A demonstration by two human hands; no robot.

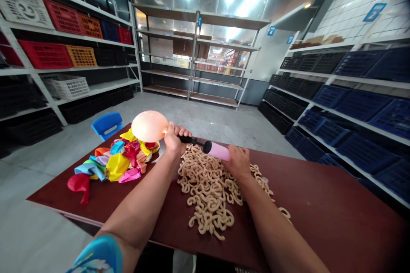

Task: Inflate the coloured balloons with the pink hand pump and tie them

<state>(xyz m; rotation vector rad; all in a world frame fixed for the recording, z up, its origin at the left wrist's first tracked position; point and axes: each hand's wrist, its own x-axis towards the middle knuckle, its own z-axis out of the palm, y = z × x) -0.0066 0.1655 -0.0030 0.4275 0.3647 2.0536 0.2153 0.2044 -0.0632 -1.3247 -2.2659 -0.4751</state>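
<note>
A partly inflated peach balloon (149,126) sticks out to the left of my left hand (175,137), whose fingers are closed round its neck and the black nozzle end of a hand pump. The pump (217,150) has a pink barrel with a black collar, and a thin black rod shows between the collar and my left hand. My right hand (237,161) is wrapped round the barrel's right end. Below the pump lies a heap of curly beige pieces (211,187). Uninflated balloons (117,166) in many colours are piled at the left, with a red balloon (79,184) nearest the front.
The dark red table (307,196) reaches wide to the right. A blue chair (107,124) stands behind its left corner. Shelves with red crates (46,54) line the left, bare-looking racks (192,51) the back, and blue crates (358,113) the right.
</note>
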